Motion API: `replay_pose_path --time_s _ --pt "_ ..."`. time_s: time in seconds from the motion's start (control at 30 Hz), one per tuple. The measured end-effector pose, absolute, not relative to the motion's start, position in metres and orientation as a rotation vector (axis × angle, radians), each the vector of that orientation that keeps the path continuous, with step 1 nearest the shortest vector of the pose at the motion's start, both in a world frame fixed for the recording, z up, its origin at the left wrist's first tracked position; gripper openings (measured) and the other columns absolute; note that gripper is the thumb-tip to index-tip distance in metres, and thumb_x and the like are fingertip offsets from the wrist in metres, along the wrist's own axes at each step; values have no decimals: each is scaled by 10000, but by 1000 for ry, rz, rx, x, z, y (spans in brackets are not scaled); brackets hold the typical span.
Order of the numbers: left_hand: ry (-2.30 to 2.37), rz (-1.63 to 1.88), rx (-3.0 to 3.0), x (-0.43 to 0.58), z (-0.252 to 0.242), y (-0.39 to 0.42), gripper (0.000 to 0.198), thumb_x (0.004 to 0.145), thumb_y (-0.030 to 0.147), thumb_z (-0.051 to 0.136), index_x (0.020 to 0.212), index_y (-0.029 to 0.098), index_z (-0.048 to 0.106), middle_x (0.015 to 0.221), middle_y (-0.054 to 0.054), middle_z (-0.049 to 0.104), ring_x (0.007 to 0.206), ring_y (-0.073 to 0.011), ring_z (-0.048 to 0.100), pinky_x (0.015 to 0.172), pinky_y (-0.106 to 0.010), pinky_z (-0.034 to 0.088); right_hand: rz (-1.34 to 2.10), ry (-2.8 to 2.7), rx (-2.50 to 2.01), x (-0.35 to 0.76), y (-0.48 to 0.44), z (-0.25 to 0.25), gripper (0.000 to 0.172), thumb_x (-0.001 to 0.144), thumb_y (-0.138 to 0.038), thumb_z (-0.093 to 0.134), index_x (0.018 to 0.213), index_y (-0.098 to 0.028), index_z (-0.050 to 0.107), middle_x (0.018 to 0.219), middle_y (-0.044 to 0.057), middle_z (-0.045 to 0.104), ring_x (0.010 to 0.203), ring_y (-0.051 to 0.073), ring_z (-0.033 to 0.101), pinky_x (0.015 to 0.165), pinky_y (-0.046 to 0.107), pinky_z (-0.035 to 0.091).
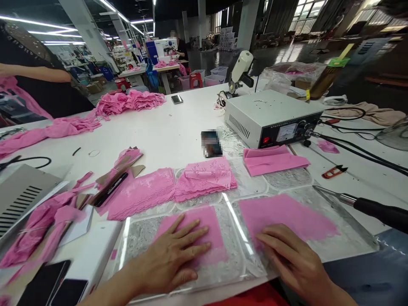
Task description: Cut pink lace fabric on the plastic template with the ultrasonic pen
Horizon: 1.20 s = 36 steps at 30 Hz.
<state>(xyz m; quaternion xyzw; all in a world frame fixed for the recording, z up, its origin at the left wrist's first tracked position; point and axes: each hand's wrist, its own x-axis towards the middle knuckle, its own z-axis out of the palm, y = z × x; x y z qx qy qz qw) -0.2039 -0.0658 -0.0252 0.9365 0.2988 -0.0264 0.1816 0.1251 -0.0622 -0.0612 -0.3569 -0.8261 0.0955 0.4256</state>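
Observation:
My left hand [180, 250] lies flat with its fingers spread on a pink fabric piece [212, 223], pressing it against a clear-topped mat [140, 238]. To its right, my right hand [291, 259] has its fingers curled and pinched at the near left edge of a second pink fabric piece [287, 214], spread flat on the mat. Just beyond my hands are two stacks of pink lace pieces, a left lace stack [143, 191] and a right lace stack [207, 176]. Folded pink fabric [276, 159] rests at the mat's far right.
A grey control box [270, 114] with a meter and cables stands at the back right. A black-handled tool [376, 210] points in from the right, near orange thread snips [334, 171]. Phones [41, 284] and a white box [95, 255] lie left. Another person's arm [38, 72] is far left.

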Motion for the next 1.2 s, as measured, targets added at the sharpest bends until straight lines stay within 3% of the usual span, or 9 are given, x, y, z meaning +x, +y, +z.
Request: replay_pose_path --time_s 0.2,0.37,0.5,0.57,0.63,0.73,0.87,1.03,1.2 --pt "709 -93 2776 -210 -16 -61 626 973 510 508 1524 283 315 1592 -12 260 1485 -264 201 1215 -527 4 100 -1891 -1087 162 -64 -64 287 845 -64 583 1014 -249 722 867 43 715 780 176 699 679 264 571" --pt "609 111 2969 -186 -5 -42 532 990 361 533 1489 234 396 1503 -6 442 1433 -189 353 1231 -366 180 105 -1350 -1521 214 -75 -77 84 805 -280 686 858 -247 742 829 36 738 744 204 697 685 314 559" --pt "414 232 3052 -131 -11 -5 424 1015 229 473 1438 208 468 1473 -4 488 1405 -170 402 1220 -343 230 249 -747 -1628 252 -79 -91 292 687 -448 771 822 -196 709 708 44 714 595 211 659 575 347 558" --pt "304 269 3029 -93 -18 16 387 1025 208 436 1406 194 502 1467 -23 496 1398 -186 416 1212 -377 263 247 -677 -1566 261 -76 -95 334 663 -475 785 836 -202 697 736 50 724 646 234 685 620 378 586" --pt "199 249 3014 -54 -25 36 391 1032 211 410 1413 171 489 1484 -44 472 1407 -209 401 1203 -419 282 254 -614 -1485 263 -69 -96 458 653 -492 792 1011 -225 688 909 67 750 803 266 716 734 428 607" --pt "95 89 3025 -6 -33 58 443 1046 307 401 1460 151 425 1535 -59 381 1428 -248 357 1194 -464 282 287 -564 -1355 256 -56 -92 711 691 -485 780 1331 -326 514 1254 54 667 1060 270 679 916 483 571" --pt "-11 -39 3015 20 -38 68 537 1041 403 409 1511 153 333 1553 -55 338 1441 -260 323 1212 -473 229 382 -544 -1158 246 -39 -86 598 736 -391 781 1281 -367 537 1364 37 574 1148 263 632 1034 514 493" --pt "-87 -35 3025 16 -40 67 591 1029 373 455 1544 176 241 1560 -27 326 1460 -233 284 1236 -464 132 424 -477 -978 242 -23 -86 507 750 -375 769 1216 -336 573 1264 46 612 1078 276 650 1024 608 461" --pt "-123 -13 3028 15 -39 67 574 1025 381 463 1533 187 279 1551 -24 354 1452 -236 308 1238 -468 123 470 -406 -866 241 -4 -78 460 736 -312 770 1154 -334 580 1165 15 640 987 243 669 979 589 485"
